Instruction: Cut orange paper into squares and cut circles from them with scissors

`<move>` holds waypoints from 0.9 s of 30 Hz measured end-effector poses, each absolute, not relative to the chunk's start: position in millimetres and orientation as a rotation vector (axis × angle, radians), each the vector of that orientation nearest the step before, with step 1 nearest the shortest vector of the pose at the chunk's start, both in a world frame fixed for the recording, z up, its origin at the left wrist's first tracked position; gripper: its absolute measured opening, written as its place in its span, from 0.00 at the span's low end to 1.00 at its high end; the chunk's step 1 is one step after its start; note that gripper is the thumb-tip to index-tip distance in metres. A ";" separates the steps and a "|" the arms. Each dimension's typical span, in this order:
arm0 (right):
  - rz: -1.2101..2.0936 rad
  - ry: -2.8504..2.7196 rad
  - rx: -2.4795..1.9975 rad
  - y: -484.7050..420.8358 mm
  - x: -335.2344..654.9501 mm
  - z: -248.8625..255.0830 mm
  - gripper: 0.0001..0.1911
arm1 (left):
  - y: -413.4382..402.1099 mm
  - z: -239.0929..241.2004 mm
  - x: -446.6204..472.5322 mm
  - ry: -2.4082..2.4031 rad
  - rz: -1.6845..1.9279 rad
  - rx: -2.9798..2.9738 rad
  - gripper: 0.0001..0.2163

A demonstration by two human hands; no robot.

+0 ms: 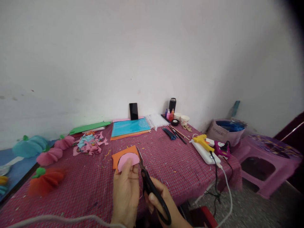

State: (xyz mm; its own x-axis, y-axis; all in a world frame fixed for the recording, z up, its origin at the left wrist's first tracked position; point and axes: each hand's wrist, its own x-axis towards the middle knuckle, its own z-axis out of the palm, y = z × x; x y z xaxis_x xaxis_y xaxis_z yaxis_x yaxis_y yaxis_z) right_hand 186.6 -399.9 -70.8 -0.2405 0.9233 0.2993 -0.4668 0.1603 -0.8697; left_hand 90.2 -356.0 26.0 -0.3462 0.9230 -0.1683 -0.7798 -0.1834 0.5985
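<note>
My left hand (pixel 127 186) pinches a pink paper piece (pixel 127 160) with a rounded edge, laid over an orange sheet (pixel 118 155). A dark curved line shows on the orange along the pink edge. In my right hand (pixel 161 198) is a pair of black-handled scissors (pixel 152 186), fingers through the handles. The blades point up and away, with their tips at the right edge of the orange sheet. Whether the blades are parted is hard to make out.
Paper pumpkins (pixel 30 146) and pink scraps (pixel 91 145) lie left. Behind are blue sheets (pixel 129 126) and a phone (pixel 133 111). Rightward are box cutters (pixel 169 133), paint bottles (pixel 171 116), paper cups (pixel 184 120), a yellow glue gun (pixel 203 142) and a power strip (pixel 206 153). A cable (pixel 61 218) crosses the front.
</note>
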 end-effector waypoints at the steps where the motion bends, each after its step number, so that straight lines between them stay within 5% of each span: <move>1: 1.431 -1.169 -0.534 -399.9 186.4 -71.0 0.31 | -355.7 26.1 89.8 0.726 1.790 0.274 0.09; 27: 1.543 -1.201 -0.612 -400.5 194.6 -59.9 0.34 | -352.5 24.8 71.1 0.783 1.762 0.342 0.11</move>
State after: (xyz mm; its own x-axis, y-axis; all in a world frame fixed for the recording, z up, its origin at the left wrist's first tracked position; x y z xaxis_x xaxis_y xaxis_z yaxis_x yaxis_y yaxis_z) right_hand 194.6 -400.5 -59.9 -0.3298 0.9243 0.1919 -0.4126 0.0417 -0.9100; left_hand 71.1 -352.5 24.8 -0.3363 0.9291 -0.1537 -0.7368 -0.1579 0.6574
